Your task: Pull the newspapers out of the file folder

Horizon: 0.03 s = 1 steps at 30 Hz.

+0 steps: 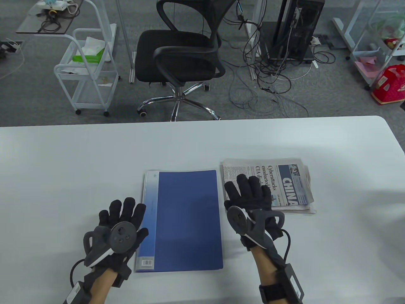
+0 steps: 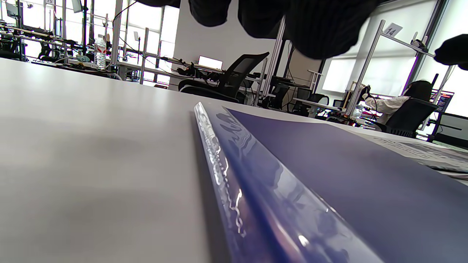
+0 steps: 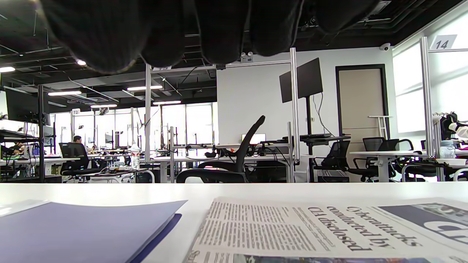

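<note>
A blue file folder (image 1: 183,221) lies shut and flat on the white table (image 1: 63,164). It also shows in the left wrist view (image 2: 329,182) and the right wrist view (image 3: 80,230). A folded stack of newspapers (image 1: 284,180) lies on the table just right of the folder, also in the right wrist view (image 3: 310,230). My left hand (image 1: 121,218) is open, fingers spread, at the folder's left spine edge. My right hand (image 1: 250,193) is open, with its fingers over the newspapers' left part. I cannot tell whether either hand touches what is under it.
A black office chair (image 1: 183,53) stands beyond the table's far edge. A white wire cart (image 1: 85,69) stands on the floor at the far left, and a computer tower (image 1: 294,31) with tangled cables at the far right.
</note>
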Motion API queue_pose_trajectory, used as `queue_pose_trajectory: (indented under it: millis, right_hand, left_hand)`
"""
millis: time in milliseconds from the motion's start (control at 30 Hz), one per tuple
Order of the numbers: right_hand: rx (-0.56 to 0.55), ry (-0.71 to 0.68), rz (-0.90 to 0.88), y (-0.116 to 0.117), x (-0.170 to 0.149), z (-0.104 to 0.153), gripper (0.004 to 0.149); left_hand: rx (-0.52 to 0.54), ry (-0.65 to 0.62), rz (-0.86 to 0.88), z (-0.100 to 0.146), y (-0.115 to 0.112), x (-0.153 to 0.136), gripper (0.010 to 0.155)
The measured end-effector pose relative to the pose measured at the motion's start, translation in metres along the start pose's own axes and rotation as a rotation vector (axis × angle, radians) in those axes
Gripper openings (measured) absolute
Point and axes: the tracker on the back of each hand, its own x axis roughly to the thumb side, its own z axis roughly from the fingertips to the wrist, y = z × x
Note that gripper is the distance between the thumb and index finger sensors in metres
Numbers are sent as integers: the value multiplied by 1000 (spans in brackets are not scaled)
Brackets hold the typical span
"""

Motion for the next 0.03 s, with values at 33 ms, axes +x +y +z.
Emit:
queue_pose_trajectory:
  millis: [33]
  right_hand:
    - [4, 0, 1, 1, 0, 0, 57]
  left_hand:
    - [-2, 1, 1, 0, 0, 0, 72]
